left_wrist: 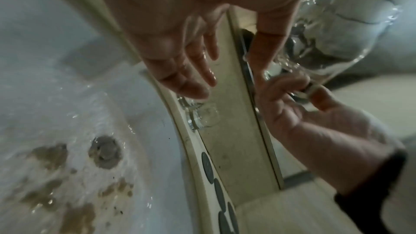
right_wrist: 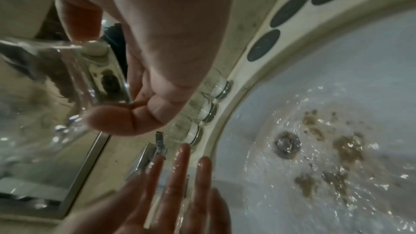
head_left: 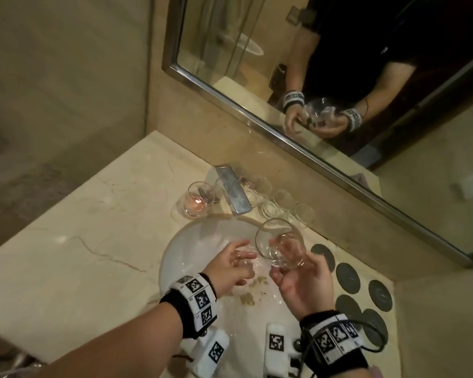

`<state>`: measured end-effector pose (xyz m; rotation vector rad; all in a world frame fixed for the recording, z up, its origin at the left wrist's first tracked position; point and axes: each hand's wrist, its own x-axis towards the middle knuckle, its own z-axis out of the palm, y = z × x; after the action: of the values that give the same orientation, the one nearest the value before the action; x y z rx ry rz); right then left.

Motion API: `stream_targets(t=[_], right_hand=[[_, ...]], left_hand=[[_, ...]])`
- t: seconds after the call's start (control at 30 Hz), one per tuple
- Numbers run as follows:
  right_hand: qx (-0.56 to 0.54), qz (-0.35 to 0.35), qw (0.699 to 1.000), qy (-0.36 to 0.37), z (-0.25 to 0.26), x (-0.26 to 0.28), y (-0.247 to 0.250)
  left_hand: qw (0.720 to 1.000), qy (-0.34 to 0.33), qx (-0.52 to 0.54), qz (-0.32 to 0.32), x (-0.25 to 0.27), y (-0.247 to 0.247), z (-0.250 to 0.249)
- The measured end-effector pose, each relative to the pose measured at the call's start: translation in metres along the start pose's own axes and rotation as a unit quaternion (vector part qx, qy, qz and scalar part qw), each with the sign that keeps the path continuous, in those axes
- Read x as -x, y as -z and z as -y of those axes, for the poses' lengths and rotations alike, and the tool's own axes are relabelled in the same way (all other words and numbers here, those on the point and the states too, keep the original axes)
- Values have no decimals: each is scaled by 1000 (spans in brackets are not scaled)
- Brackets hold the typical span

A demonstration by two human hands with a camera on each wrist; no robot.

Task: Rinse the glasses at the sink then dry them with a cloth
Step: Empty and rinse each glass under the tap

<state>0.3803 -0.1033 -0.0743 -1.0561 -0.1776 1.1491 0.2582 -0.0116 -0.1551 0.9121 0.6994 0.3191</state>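
A clear tumbler (head_left: 280, 242) is tilted over the white sink (head_left: 180, 249), its mouth turned toward the faucet (head_left: 233, 192). My right hand (head_left: 298, 268) grips it by the thick base, thumb on one side and fingers on the other; the right wrist view shows this glass (right_wrist: 67, 81) pinched close up. My left hand (head_left: 242, 261) hovers just left of the glass with wet, straight fingers (left_wrist: 189, 74) and holds nothing. Several more clear glasses (head_left: 283, 204) stand on the counter right of the faucet, and one with a pinkish bottom (head_left: 196, 199) stands to its left.
Brown residue (head_left: 247, 297) lies in the wet basin around the drain (left_wrist: 104, 150). Several dark round coasters (head_left: 347, 276) lie on the marble counter (head_left: 93, 241) to the right. A framed mirror (head_left: 339, 170) runs along the back wall, close behind the glasses.
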Motion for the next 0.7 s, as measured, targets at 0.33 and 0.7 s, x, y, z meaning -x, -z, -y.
stream_targets(t=[0.33, 0.7], right_hand=[[-110, -42, 990, -75, -17, 11, -2], [-16, 1, 997, -69, -21, 15, -4]], left_hand=[[930, -223, -290, 33, 37, 0, -28], [894, -290, -342, 9, 43, -7, -36]])
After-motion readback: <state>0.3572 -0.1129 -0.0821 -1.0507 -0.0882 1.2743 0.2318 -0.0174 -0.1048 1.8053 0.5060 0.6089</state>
